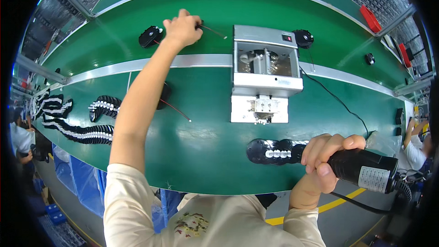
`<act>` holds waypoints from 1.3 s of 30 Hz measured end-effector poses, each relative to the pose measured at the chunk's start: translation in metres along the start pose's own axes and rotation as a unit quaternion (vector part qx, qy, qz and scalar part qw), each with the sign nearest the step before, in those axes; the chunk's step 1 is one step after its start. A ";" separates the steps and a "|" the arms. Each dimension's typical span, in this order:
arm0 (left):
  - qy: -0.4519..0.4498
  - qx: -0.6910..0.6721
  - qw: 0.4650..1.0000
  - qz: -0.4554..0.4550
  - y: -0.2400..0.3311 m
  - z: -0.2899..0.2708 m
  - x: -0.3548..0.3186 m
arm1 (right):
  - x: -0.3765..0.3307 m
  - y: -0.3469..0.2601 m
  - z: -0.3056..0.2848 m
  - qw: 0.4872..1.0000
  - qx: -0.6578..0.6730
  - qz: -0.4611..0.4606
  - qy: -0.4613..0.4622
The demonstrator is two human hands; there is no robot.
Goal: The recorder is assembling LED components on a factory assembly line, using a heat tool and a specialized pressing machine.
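Note:
My left hand [182, 29] reaches far out over the green belt, fingers curled at a small dark part with a thin wire [214, 32]; most of that part is hidden by the hand. Beside it on the left lies a black rounded housing [150, 37] with a wire. My right hand [327, 158] grips a black electric screwdriver [363, 167], held on its side at the near right. Just left of its front end, a row of overlapping black covers with white inserts [270, 151] lies on the green bench. Another dark part with a red wire [164, 95] is partly behind my left forearm.
A grey screw feeder [267, 80] stands mid-bench, its black cable [340, 100] running right. Another black housing [303, 39] sits beside it. Stacked black covers [77, 130] lie at left. Red bins [370, 18] are at the far right. Other people [414, 144] work at both sides.

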State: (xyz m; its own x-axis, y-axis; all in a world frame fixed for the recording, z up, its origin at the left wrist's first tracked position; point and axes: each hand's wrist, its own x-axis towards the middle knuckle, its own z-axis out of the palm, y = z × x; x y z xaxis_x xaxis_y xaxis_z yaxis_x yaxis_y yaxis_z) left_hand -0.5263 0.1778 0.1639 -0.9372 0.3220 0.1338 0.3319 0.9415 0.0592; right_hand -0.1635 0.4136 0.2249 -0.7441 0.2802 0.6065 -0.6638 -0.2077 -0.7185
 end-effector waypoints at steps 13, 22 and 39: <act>-0.182 -0.106 0.929 0.305 0.051 -0.115 -0.243 | 0.006 -0.017 -0.017 0.992 -0.034 -0.001 -0.124; -0.051 -0.472 0.797 0.375 0.096 -0.016 -0.278 | 0.005 -0.011 -0.016 0.990 -0.025 0.017 -0.139; -0.080 -0.428 0.793 0.426 0.119 -0.011 -0.261 | 0.003 -0.008 -0.017 0.991 -0.028 0.009 -0.133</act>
State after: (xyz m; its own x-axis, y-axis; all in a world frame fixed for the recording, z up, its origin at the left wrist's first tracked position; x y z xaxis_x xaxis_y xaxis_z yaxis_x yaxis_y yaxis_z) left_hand -0.2405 0.2046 0.1473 -0.3134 0.8779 0.3619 0.7388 -0.0140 0.6738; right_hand -0.1588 0.4318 0.2270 -0.7544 0.0192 0.6561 -0.6505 -0.1557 -0.7434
